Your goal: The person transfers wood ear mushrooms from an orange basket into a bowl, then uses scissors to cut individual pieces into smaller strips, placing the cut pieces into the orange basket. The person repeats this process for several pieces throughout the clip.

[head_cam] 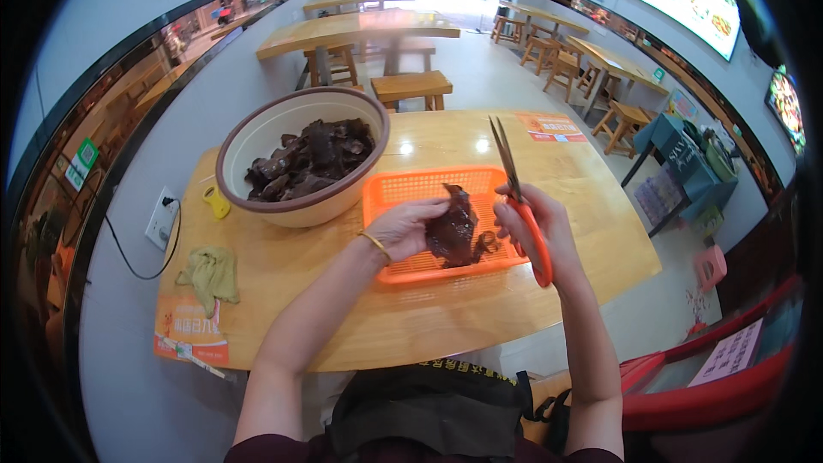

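Note:
My left hand [406,229] pinches the left edge of a dark, wet, meat-like piece [454,231] over an orange plastic basket [437,275]. Small dark scraps [487,243] lie in the basket beside that piece. Scissors with orange handles [532,235] are in my right hand [539,222], at the basket's right side; their blades point up and away from me and look nearly closed, touching no piece. Behind and left of the basket stands a large cream tub [308,215] with a brown rim, holding many dark pieces [315,157].
The wooden table [308,328] also bears a yellow peeler-like tool [217,202], a crumpled green cloth [209,276] and orange printed stickers. A wall with a plugged-in cable [172,206] borders it on the left. Beyond are a wooden stool [411,85] and more tables.

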A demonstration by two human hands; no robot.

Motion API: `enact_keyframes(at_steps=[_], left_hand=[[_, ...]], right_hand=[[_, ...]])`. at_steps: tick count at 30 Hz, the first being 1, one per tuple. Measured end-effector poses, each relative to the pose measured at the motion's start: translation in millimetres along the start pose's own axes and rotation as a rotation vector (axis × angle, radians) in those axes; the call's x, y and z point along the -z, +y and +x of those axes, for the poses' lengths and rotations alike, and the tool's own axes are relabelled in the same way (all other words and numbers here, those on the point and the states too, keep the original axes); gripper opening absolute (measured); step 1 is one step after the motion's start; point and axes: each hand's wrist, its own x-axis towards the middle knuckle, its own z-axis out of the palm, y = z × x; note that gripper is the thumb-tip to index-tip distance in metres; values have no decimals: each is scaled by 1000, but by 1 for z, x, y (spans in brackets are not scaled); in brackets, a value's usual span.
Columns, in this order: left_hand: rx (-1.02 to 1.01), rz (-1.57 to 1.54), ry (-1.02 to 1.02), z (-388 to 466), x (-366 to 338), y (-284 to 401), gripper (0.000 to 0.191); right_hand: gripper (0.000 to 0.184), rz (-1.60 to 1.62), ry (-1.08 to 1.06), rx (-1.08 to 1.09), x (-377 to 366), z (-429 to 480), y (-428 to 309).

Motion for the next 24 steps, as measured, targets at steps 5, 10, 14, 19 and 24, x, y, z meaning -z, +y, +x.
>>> enact_keyframes(at_steps=[5,10,14,19,24], left_hand=[[-67,106,81,-6,-6,0,35],[-111,231,124,-7,-11,-1,37],[-53,243,136,-12,-9,6,40],[-92,399,187,-7,-14,-2,32],[-171,585,272,-6,-13,-7,21]], right_hand=[[34,-209,-33,33,-39,43,8],[32,-150,-87,65,-41,53,28],[35,-20,-202,79,-31,56,29],[34,-1,-235,148,-27,62,32],[35,-355,127,405,4,73,47]])
